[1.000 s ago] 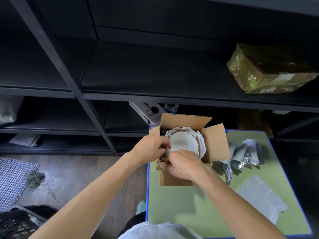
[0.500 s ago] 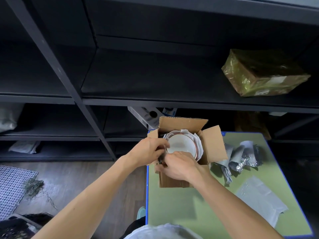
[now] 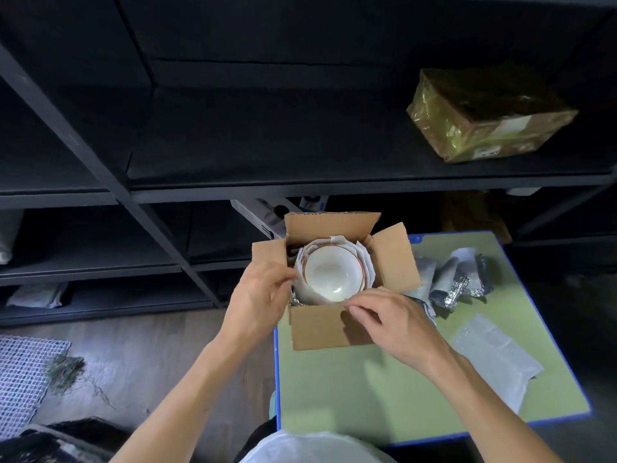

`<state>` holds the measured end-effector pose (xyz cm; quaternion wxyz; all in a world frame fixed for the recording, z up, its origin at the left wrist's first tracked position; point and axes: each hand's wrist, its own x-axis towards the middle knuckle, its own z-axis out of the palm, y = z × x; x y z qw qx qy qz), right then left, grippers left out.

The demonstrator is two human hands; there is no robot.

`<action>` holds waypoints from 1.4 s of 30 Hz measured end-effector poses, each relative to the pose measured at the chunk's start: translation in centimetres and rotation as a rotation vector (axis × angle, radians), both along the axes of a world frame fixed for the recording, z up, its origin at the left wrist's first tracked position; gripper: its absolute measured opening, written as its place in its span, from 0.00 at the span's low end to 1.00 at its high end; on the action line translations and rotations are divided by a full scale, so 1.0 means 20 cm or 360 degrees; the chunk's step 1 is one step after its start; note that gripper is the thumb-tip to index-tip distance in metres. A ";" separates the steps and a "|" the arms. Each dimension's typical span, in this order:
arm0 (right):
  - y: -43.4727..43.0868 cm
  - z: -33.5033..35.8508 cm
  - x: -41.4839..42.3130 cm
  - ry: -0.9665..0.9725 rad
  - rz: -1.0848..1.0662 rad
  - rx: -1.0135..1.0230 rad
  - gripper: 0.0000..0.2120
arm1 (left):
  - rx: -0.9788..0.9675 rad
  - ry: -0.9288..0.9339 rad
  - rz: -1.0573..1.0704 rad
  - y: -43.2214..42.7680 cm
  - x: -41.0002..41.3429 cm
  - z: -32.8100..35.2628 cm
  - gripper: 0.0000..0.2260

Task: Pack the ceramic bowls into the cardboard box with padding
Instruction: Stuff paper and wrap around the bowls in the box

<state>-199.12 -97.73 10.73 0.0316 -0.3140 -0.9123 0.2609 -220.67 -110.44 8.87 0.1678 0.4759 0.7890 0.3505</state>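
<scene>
The ceramic bowl [image 3: 334, 274] sits nested in white padding [image 3: 365, 267] inside the cardboard box [image 3: 320, 329] on the bench [image 3: 367, 389]; tucking padding seems the step in hand; the left grip [image 3: 258, 295] curls round the box's left wall; the right grip [image 3: 390, 315] pinches at the near rim, on what I cannot tell; next, probably fill the gaps gently, then fold the flaps.

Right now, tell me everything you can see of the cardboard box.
The cardboard box is plain brown, open-topped, upright at the far-left corner of the green table, flaps open. Inside sits a white bowl ringed by white padding. The left hand grips its left wall; fingertips of the right hand are at its near rim.
</scene>
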 end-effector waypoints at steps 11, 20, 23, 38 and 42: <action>0.08 -0.03 0.28 0.0160 -0.0058 0.0030 0.08 | 0.0059 0.0156 -0.0417 0.17 0.47 0.02 0.06; 0.34 -0.18 0.81 -0.0177 -0.0486 -0.0109 0.13 | 0.0038 0.0185 -0.0965 0.52 0.93 0.03 0.09; 0.41 -0.23 0.92 -0.0263 -0.0575 -0.0216 0.15 | -0.0153 0.0254 -0.0992 0.64 1.04 -0.05 0.12; 0.66 -0.30 0.87 -0.0295 -0.0471 -0.0288 0.16 | -0.0984 0.0682 -0.0274 1.13 1.08 -0.35 0.19; 0.70 -0.30 0.87 -0.0273 -0.0479 -0.0321 0.15 | -0.0880 0.0629 -0.0232 1.12 1.05 -0.33 0.11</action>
